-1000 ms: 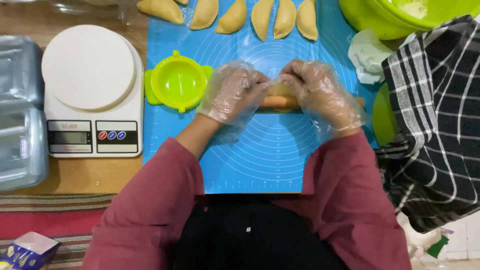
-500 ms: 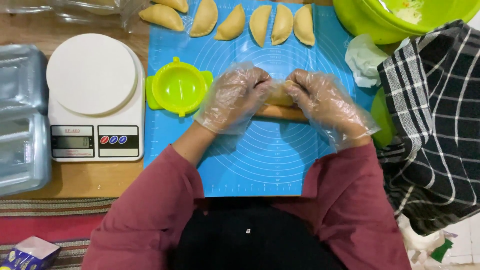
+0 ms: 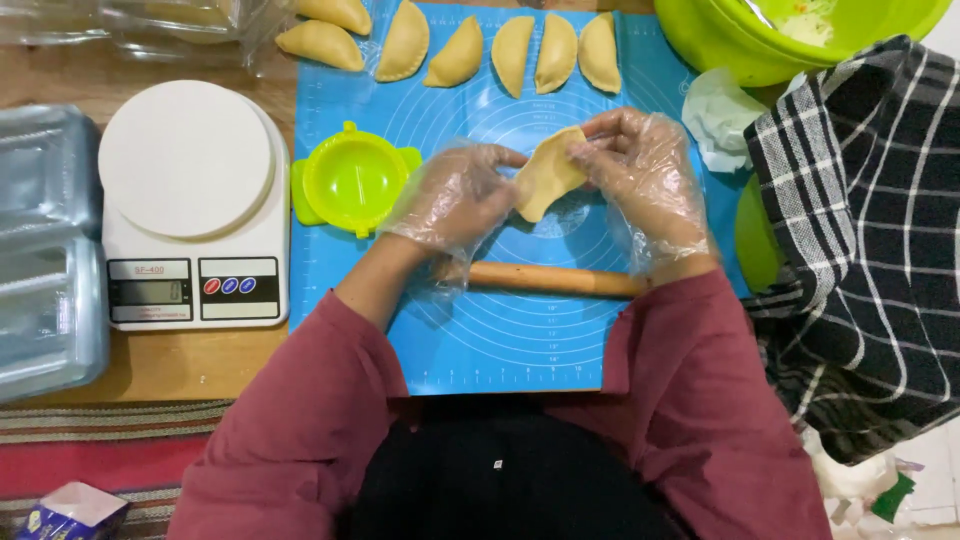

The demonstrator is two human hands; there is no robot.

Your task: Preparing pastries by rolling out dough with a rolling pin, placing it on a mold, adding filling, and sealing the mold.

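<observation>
1. The gloved left hand (image 3: pixel 455 195) and gloved right hand (image 3: pixel 640 165) both pinch a flat dough round (image 3: pixel 547 172), lifted above the blue silicone mat (image 3: pixel 500 330).
2. A wooden rolling pin (image 3: pixel 550 279) lies on the mat under the wrists.
3. A green dumpling press (image 3: pixel 352 180) sits open just left of the left hand.

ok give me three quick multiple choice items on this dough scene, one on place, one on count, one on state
1. Where is the rolling pin?
A. on the scale
B. on the blue mat, below the hands
C. in the green bowl

2. How many folded pastries lie along the mat's top?
A. two
B. four
C. at least six

3. How is the dough sheet?
A. held up by both hands
B. flat under the pin
C. inside the green press

Answers: 1 B, the pin lies by the wrists; 2 C, six show in the row; 3 A, left hand and right hand pinch it.
</observation>
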